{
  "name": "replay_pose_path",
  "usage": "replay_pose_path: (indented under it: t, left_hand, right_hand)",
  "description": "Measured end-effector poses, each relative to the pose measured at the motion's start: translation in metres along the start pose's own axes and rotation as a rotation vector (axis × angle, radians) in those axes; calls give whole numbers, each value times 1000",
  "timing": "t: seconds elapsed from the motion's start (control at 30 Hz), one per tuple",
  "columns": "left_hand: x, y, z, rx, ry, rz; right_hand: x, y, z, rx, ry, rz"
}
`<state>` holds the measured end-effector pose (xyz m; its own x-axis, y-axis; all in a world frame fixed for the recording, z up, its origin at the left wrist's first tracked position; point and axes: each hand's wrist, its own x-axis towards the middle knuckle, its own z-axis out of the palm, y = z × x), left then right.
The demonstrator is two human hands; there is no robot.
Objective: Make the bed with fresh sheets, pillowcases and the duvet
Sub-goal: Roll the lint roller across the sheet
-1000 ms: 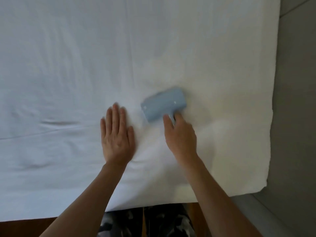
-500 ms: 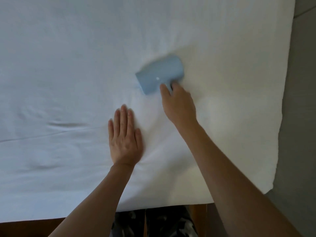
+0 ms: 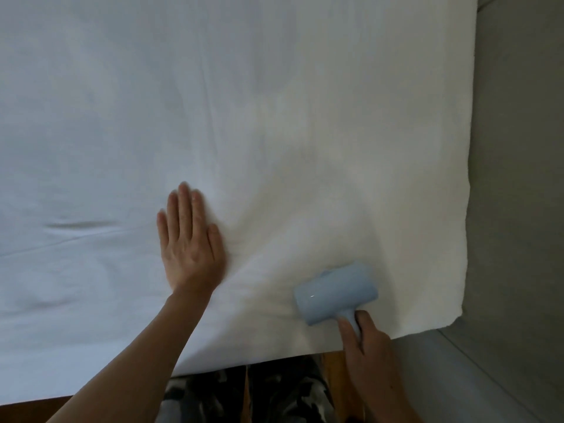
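Head view looks straight down on the bed (image 3: 451, 312), whose white sheet (image 3: 274, 102) fills nearly the whole picture and ends in a corner at the lower right, with grey floor (image 3: 518, 209) beyond its right edge and a strip of wooden bed frame (image 3: 27, 406) showing under the near edge. The sheet lies mostly flat; one long crease (image 3: 79, 225) runs roughly sideways out at the left, well apart from both hands, and softer folds fan from the middle toward the near right corner. The left hand (image 3: 190, 239) rests palm down on the sheet with fingers straight and together, pointing away from the person, and pins the cloth near the near edge. The right hand (image 3: 366, 340) curls round the handle of a pale blue roller tool (image 3: 335, 293), probably a lint roller, though blur makes that uncertain. Its barrel lies on the sheet with its long axis roughly sideways, tilted a little, just right of and nearer than the left hand, close to the near edge. The unworked stretch of sheet lies up and away from the roller, so the next stroke likely runs away from the body across the barrel's axis, with the right hand nearer to the corner and the left holding the cloth taut.
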<state>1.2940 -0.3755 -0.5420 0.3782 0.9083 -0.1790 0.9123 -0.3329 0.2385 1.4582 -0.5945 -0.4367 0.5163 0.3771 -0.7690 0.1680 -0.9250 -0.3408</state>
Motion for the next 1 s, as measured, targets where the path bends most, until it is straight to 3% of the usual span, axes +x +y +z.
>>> replay_pose_path:
  t: [0.17, 0.27, 0.6, 0.77, 0.87, 1.0]
  left_hand:
    - [-1, 11, -2, -36, 2, -113]
    - [-1, 19, 3, -12, 23, -157]
    - [-1, 19, 8, 41, 39, -144]
    - [-1, 19, 11, 39, 58, -144]
    - [0, 18, 13, 41, 58, -144]
    - [1, 18, 12, 46, 49, -152]
  right_hand:
    - [5, 14, -13, 157, 60, 125]
    - [31, -7, -21, 195, 44, 98]
    - [191, -213, -43, 204, 97, -174]
    - [233, -291, -62, 232, 40, -198]
    - [230, -284, -63, 206, 27, -210]
    - [204, -224, -52, 169, 65, -239]
